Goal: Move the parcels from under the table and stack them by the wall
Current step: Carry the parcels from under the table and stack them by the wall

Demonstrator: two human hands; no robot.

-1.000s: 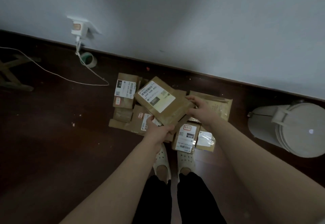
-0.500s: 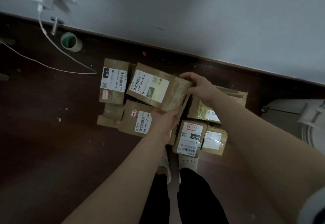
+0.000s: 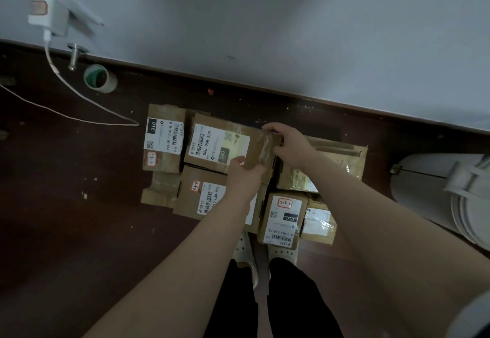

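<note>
The left hand (image 3: 245, 173) and right hand (image 3: 289, 146) are still gripping a labelled parcel (image 3: 220, 144), now lowering it onto the pile (image 3: 201, 199) beside the wall (image 3: 291, 32); release is probably nearing.

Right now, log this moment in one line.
parcel: atop pile by wall | left hand: grips parcel | right hand: grips parcel

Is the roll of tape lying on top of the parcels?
No, the roll of tape lies on the floor near the wall, apart from the parcels.

Both hands have lowered the labelled parcel (image 3: 228, 144) onto the stack.
</note>
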